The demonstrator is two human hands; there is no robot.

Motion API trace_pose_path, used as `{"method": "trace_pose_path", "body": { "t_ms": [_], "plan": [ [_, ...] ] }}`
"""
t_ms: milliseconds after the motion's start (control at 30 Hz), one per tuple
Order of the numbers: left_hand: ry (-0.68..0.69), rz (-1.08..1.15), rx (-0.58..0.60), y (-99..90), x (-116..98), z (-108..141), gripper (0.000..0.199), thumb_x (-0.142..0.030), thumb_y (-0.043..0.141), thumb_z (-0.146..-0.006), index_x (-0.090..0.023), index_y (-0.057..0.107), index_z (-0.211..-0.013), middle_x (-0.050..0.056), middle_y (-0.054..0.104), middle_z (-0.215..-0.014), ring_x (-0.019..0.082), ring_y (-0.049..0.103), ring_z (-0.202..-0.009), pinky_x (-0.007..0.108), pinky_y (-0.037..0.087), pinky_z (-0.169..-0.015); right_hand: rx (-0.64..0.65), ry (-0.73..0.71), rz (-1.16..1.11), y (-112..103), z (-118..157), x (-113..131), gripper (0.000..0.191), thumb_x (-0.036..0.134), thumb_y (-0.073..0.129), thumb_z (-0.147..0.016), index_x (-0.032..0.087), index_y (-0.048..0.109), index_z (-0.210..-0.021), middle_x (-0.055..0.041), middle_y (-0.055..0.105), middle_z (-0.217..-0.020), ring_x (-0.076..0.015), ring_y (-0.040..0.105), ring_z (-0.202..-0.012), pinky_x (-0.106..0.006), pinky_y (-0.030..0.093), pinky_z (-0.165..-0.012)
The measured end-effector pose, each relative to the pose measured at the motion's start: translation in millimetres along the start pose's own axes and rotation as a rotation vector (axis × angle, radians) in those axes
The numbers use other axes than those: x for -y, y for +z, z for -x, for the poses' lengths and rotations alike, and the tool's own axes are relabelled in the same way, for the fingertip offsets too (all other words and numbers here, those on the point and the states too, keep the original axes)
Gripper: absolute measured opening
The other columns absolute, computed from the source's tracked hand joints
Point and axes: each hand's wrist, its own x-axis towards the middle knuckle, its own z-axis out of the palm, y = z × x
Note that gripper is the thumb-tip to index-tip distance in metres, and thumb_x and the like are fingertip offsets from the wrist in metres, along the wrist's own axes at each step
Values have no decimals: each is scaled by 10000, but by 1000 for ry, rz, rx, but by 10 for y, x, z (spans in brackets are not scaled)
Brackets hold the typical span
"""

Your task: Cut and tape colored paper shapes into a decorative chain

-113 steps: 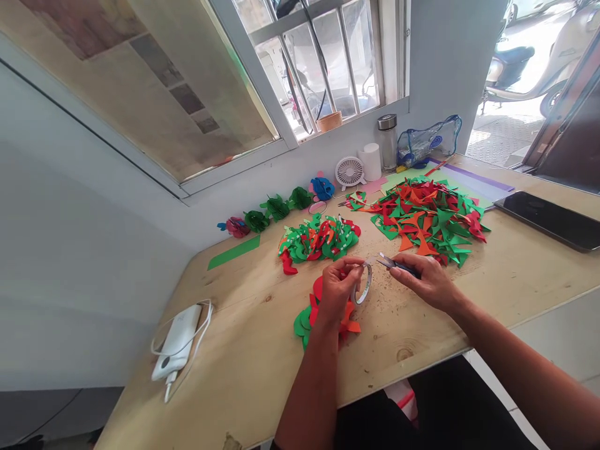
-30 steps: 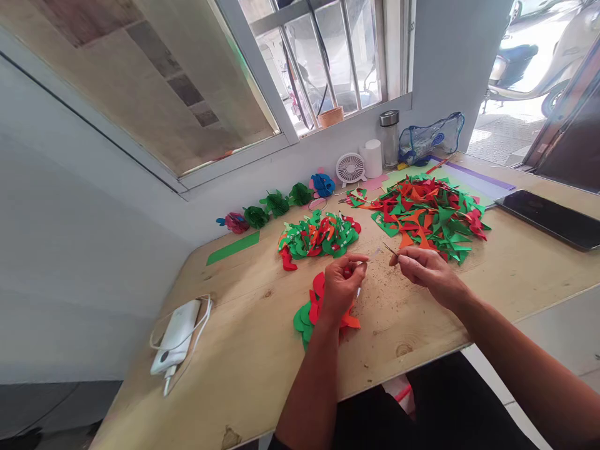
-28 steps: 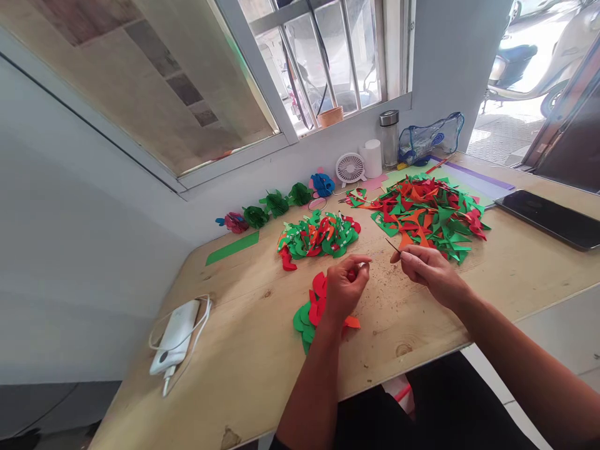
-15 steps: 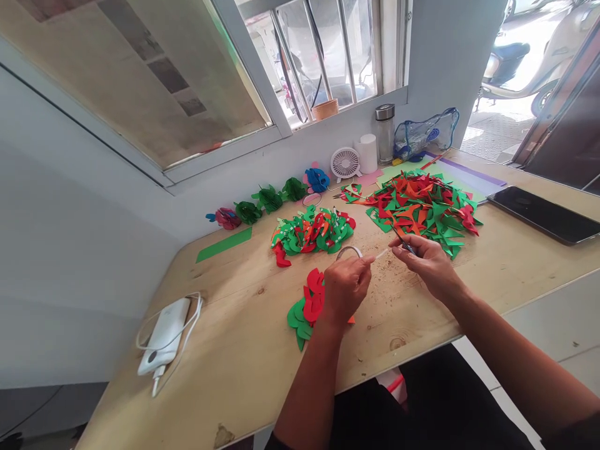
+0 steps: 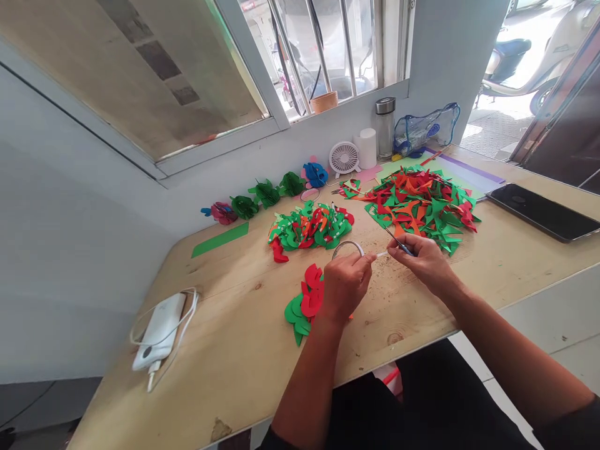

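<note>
Pinching on both sides, my two grips share a short white strip of tape (image 5: 382,254): the left hand (image 5: 349,284) grasps one end, and the right hand (image 5: 422,257) has its fingertips at the other. In the right grip I also hold a slim pointed tool (image 5: 394,236), slanting up toward the far edge of the worktop (image 5: 234,369); too little of it shows for me to tell its exact kind. Just behind my left knuckles stands a tape roll (image 5: 359,246), partly hidden, and I cannot tell whether the fingers touch it.

Beside my left wrist, toward the near edge, lies a cluster of red and green cut-outs (image 5: 312,299), some of it covered by the arm. Beyond that hand sits a heap of green, red and orange cut-outs with white patches (image 5: 312,226). A larger mound of offcuts (image 5: 422,200) spreads beyond my right hand, toward the far right corner, with a smartphone (image 5: 546,210) near the right edge. I see a white power bank (image 5: 162,325) near the left edge.
</note>
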Motion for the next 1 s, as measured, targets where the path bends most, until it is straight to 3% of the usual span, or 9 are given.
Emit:
{"method": "trace_pose_path", "body": {
  "t_ms": [433,767,1000],
  "plan": [
    [15,-22,0,32,-6,7,223,-179,469,-881,-198,673,-968,20,625,-675,106,528,-588,220,372,-571,22,20,22,-6,2,38,249,406,561,-774,165,617,-751,6,512,-652,-108,397,-578,-245,303,-517],
    [28,-86,-35,27,-20,-6,243,-182,455,-885,-201,686,-956,12,584,-616,111,487,-550,245,321,-539,-11,85,-67,6,-2,-1,265,423,556,-774,165,580,-716,52,353,-539,-85,292,-497,-244,220,-457],
    [29,-119,-55,11,-19,-8,258,-204,437,-900,-205,690,-955,6,531,-575,122,452,-539,259,290,-533,-70,62,-33,-5,1,50,276,421,555,-789,174,546,-666,40,415,-531,-89,337,-493,-251,247,-469]
  ]
}}
